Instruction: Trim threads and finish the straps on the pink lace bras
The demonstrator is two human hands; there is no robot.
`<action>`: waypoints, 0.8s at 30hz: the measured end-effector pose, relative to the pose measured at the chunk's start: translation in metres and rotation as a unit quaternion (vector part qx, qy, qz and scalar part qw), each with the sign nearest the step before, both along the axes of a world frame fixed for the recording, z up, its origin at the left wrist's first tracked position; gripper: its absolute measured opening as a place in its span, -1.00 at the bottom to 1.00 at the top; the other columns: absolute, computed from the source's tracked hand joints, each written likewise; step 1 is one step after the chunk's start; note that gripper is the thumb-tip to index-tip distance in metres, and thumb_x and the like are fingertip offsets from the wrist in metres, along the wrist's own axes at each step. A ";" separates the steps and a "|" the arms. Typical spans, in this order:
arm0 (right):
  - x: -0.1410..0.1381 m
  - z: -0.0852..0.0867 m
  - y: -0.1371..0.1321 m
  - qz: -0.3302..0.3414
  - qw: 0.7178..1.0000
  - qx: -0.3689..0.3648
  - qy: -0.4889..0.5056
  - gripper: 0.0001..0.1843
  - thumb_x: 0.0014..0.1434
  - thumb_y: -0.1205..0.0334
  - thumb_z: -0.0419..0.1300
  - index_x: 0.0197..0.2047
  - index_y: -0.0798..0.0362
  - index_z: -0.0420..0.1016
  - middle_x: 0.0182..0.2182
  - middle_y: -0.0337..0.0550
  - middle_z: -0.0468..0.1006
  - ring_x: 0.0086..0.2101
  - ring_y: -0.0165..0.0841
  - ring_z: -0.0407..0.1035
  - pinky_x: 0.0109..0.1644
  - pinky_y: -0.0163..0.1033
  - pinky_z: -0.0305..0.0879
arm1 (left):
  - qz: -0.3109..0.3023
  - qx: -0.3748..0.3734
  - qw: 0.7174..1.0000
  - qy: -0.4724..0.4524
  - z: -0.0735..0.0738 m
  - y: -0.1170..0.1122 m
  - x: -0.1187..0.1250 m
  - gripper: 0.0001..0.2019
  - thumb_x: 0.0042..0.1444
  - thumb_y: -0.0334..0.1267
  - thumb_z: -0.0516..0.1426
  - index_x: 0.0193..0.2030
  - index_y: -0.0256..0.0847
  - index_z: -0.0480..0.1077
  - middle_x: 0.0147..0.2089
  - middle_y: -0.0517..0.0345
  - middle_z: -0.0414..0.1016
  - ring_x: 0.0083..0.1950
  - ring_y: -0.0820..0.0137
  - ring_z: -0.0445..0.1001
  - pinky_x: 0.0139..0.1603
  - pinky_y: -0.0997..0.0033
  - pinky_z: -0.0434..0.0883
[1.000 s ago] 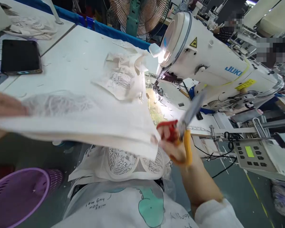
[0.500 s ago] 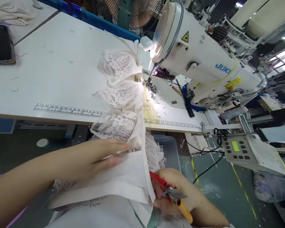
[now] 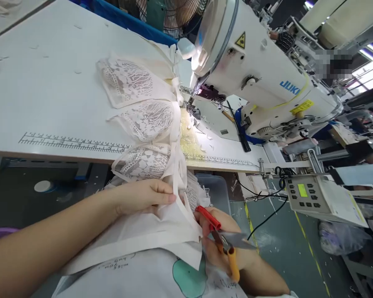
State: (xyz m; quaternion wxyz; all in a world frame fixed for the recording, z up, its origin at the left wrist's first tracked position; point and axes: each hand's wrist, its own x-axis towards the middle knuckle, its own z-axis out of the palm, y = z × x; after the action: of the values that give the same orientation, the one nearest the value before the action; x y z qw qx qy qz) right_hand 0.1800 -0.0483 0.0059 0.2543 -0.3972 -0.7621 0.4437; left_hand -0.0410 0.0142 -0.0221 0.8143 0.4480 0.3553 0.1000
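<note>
A chain of white lace bra cups [image 3: 155,120], joined along a narrow white band, runs from the sewing machine's needle area over the table edge toward me. My left hand [image 3: 149,196] pinches the band of this chain just below the edge, thumb and fingers closed. A plain white fabric piece [image 3: 143,231] hangs from there across my lap. My right hand [image 3: 220,223] is wrapped round scissors [image 3: 225,244] with one red and one orange handle, blades pointing right, away from the cloth. Its fingertips are at the white piece's right edge; whether they grip it I cannot tell.
A white JUKI sewing machine [image 3: 251,70] stands over the table [image 3: 65,95], lamp lit. Printed rulers line the front edge. A black-handled tool [image 3: 242,134] lies right of the needle. Below are a grey bin [image 3: 217,190] and a control box [image 3: 313,196]. A fan [image 3: 177,16] stands behind.
My left hand has gone from lying flat on the cloth to pinching the band. The cups have shifted and spread left on the table. The scissors stay in my right hand, turned slightly.
</note>
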 end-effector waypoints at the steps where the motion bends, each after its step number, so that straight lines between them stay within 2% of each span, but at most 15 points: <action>1: 0.001 -0.001 0.001 0.008 1.000 0.004 0.018 -0.85 -0.06 0.33 0.06 -0.48 0.00 0.09 -0.53 -0.22 0.21 -0.43 -0.33 0.19 -0.37 -0.24 0.17 | 0.001 -0.018 1.000 -0.009 -0.003 0.000 0.000 -0.53 -0.17 0.11 0.18 -0.63 -0.23 0.10 -0.63 0.33 0.06 -0.59 0.58 0.03 -0.56 0.53 0.08; 4: 0.008 -0.001 0.014 0.073 0.995 -0.049 0.044 -0.86 -0.01 0.24 0.09 -0.41 0.00 0.15 -0.48 -0.20 0.27 -0.41 -0.33 0.23 -0.33 -0.23 0.22 | 0.020 -0.010 1.000 -0.021 -0.005 0.001 -0.001 -0.51 -0.16 0.12 0.17 -0.63 -0.23 0.05 -0.65 0.36 -0.03 -0.61 0.61 -0.08 -0.61 0.54 -0.06; 6: 0.015 0.002 0.029 0.122 0.987 -0.105 0.026 -0.71 0.02 0.00 0.12 -0.33 0.03 0.19 -0.42 -0.17 0.30 -0.40 -0.34 0.24 -0.33 -0.24 0.24 | 0.027 0.036 0.999 -0.004 -0.002 0.000 -0.003 -0.54 -0.08 0.11 0.12 -0.61 -0.23 0.07 -0.62 0.34 -0.03 -0.59 0.60 -0.07 -0.60 0.54 -0.07; 8: 0.023 0.006 0.048 0.156 0.978 -0.135 -0.039 -0.47 -0.03 -0.27 0.06 -0.30 0.06 0.23 -0.42 -0.17 0.29 -0.44 -0.38 0.21 -0.38 -0.28 0.21 | 0.021 0.092 0.995 0.021 0.001 0.000 -0.005 -0.58 -0.01 0.07 0.07 -0.59 -0.24 0.10 -0.58 0.32 -0.01 -0.56 0.58 -0.03 -0.56 0.54 -0.01; 10: 0.029 0.008 0.067 0.177 0.966 -0.131 -0.132 -0.37 -0.04 -0.39 -0.04 -0.35 0.08 0.25 -0.49 -0.23 0.24 -0.51 -0.44 0.11 -0.47 -0.34 0.12 | 0.013 0.128 0.991 0.036 0.002 0.001 -0.007 -0.60 0.03 0.05 0.04 -0.58 -0.25 0.11 -0.56 0.30 0.02 -0.52 0.56 0.01 -0.51 0.54 0.05; 13: 0.030 0.011 0.088 0.208 0.941 -0.095 -0.248 -0.38 -0.01 -0.39 -0.06 -0.46 0.08 0.24 -0.58 -0.30 0.16 -0.56 -0.48 0.01 -0.52 -0.37 -0.02 | 0.001 0.129 0.991 0.043 0.001 0.002 -0.008 -0.60 0.02 0.07 0.02 -0.56 -0.25 0.13 -0.54 0.29 0.04 -0.50 0.54 0.04 -0.49 0.54 0.09; 15: 0.026 0.013 0.097 0.229 0.929 -0.070 -0.283 -0.41 -0.01 -0.36 -0.02 -0.50 0.08 0.22 -0.60 -0.32 0.15 -0.57 -0.49 0.01 -0.52 -0.37 -0.07 | 0.000 0.126 0.991 0.043 -0.001 0.002 -0.007 -0.59 0.01 0.09 0.02 -0.55 -0.25 0.16 -0.54 0.29 0.05 -0.50 0.53 0.05 -0.48 0.55 0.11; 19: 0.012 0.020 0.107 0.262 0.915 -0.033 -0.306 -0.48 0.01 -0.27 0.04 -0.56 0.06 0.12 -0.62 -0.35 0.08 -0.58 -0.50 -0.06 -0.52 -0.38 -0.13 | -0.008 0.123 0.992 0.027 -0.004 0.003 -0.008 -0.60 0.00 0.09 0.03 -0.54 -0.24 0.18 -0.55 0.29 0.07 -0.51 0.52 0.05 -0.48 0.55 0.11; 22: 0.006 0.021 0.113 0.259 0.911 -0.050 -0.317 -0.47 -0.01 -0.24 0.09 -0.58 0.06 0.05 -0.63 -0.37 0.00 -0.57 -0.51 -0.12 -0.53 -0.38 -0.17 | -0.011 0.118 0.993 0.023 -0.005 0.004 -0.011 -0.62 0.01 0.06 0.03 -0.56 -0.24 0.17 -0.56 0.28 0.07 -0.52 0.53 0.04 -0.51 0.54 0.08; 24: 0.007 0.019 0.116 0.236 0.919 -0.071 -0.308 -0.44 -0.05 -0.22 0.15 -0.61 0.06 0.01 -0.63 -0.38 -0.05 -0.57 -0.52 -0.15 -0.53 -0.39 -0.21 | -0.012 0.130 0.991 0.033 -0.005 0.004 -0.013 -0.62 0.02 0.04 0.04 -0.58 -0.24 0.16 -0.57 0.29 0.05 -0.54 0.54 0.02 -0.53 0.54 0.05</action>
State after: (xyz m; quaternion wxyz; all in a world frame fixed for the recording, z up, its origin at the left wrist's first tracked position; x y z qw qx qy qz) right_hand 0.1870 0.0673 0.0253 -0.1334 -0.3400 -0.8409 0.3993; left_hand -0.0542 0.0181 -0.0273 0.7382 0.5570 0.3609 0.1208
